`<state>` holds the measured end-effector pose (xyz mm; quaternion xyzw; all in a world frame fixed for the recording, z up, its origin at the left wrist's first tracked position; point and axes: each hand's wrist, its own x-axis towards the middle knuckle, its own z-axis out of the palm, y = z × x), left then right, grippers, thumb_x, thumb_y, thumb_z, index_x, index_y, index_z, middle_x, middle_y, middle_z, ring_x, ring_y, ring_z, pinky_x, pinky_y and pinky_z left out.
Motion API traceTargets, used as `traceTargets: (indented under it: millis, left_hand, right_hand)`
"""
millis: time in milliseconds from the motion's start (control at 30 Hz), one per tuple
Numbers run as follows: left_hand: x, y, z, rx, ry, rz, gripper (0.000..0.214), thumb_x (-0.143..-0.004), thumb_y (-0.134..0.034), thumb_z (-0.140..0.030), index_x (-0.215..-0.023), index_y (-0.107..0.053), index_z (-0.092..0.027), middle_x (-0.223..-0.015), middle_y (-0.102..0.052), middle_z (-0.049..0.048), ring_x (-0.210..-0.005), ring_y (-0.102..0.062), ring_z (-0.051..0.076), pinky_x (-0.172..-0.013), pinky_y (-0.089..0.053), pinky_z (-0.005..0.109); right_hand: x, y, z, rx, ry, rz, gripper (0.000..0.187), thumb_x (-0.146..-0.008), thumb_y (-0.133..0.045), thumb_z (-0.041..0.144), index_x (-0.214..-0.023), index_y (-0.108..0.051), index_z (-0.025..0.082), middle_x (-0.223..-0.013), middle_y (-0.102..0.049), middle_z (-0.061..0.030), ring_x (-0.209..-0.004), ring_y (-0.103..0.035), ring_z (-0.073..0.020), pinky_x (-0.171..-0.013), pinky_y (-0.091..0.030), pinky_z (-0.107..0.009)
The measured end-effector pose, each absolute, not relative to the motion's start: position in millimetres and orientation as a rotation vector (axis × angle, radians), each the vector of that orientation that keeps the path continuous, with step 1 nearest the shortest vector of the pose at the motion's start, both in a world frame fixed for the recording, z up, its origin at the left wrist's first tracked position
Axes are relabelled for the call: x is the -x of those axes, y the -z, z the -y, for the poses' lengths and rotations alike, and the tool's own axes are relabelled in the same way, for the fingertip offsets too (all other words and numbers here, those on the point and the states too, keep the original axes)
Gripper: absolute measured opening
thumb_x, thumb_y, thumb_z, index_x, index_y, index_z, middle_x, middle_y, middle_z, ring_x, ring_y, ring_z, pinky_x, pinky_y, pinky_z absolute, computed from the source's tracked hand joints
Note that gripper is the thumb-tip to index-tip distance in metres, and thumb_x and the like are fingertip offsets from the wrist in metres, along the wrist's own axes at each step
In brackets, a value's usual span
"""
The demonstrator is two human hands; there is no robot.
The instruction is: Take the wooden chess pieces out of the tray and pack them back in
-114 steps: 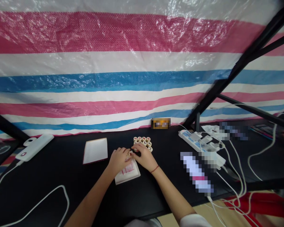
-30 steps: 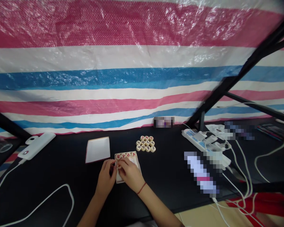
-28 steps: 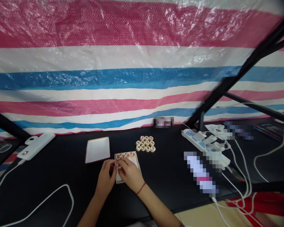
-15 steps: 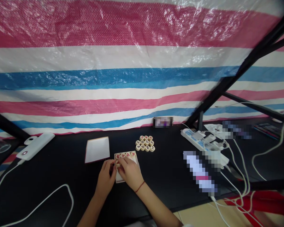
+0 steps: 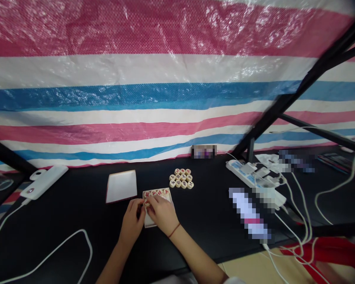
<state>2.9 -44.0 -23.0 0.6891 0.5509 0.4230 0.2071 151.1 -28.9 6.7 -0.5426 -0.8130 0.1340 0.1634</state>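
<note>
A round piece (image 5: 147,202) is pinched by the right hand (image 5: 165,215) inside the left edge of the box (image 5: 149,223), just nearer than a red-marked row (image 5: 154,193); the left hand (image 5: 133,219) is curled alongside, its hold unclear. The piece is best kept flat, snug against the row.

Black desk (image 5: 207,221), striped sheeting (image 5: 136,94) (glossy)

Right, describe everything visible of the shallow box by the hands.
The shallow box is pale, squarish, open and cardboard-like, flat on the black table. Four round pieces with red markings line its far edge inside. The right hand partly covers it, fingers at a fifth piece; the left hand is beside it, contact unclear.
</note>
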Motion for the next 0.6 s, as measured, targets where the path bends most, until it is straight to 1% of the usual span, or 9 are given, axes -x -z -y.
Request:
traceTargets:
  millis: [267, 500, 600]
  left_hand:
    - [-3.5, 21.7, 44.6, -1.907, -1.151, -1.540, 0.018, -0.087, -0.045, -0.027, -0.100, -0.057, -0.022, -0.095, -0.062, 0.0063, -0.085, -0.063, 0.019, -0.076, -0.055, 0.034]
    - [-2.7, 24.9, 44.9, -1.909, -1.150, -1.546, 0.018, -0.087, -0.046, -0.026, -0.100, -0.057, -0.021, -0.096, -0.062, 0.0056, -0.086, -0.063, 0.018, -0.077, -0.054, 0.033]
    - [-2.4, 26.8, 44.8, -1.906, -1.151, -1.543, 0.018, -0.088, -0.046, -0.026, -0.100, -0.057, -0.021, -0.096, -0.062, 0.0063, -0.085, -0.063, 0.018, -0.077, -0.054, 0.034]
  right_hand:
    - [-152.6, -11.1, 29.0, 1.554, -0.405, 2.326, 0.015, -0.086, -0.053, 0.020, -0.099, -0.060, 0.023, -0.090, -0.065, -0.0043, -0.080, -0.061, -0.0166, -0.062, -0.038, -0.023]
    - [-150.1, -4.3, 29.8, 1.589, -0.429, 2.334, 0.016, -0.084, -0.054, 0.020, -0.099, -0.059, 0.022, -0.092, -0.066, -0.0048, -0.081, -0.062, -0.0172, -0.062, -0.039, -0.023]
    - [-159.0, -11.6, 26.9, 1.561, -0.491, 2.312, 0.019, -0.084, -0.056, 0.025, -0.102, -0.059, 0.024, -0.093, -0.066, -0.0029, -0.080, -0.063, -0.0165, -0.061, -0.039, -0.022]
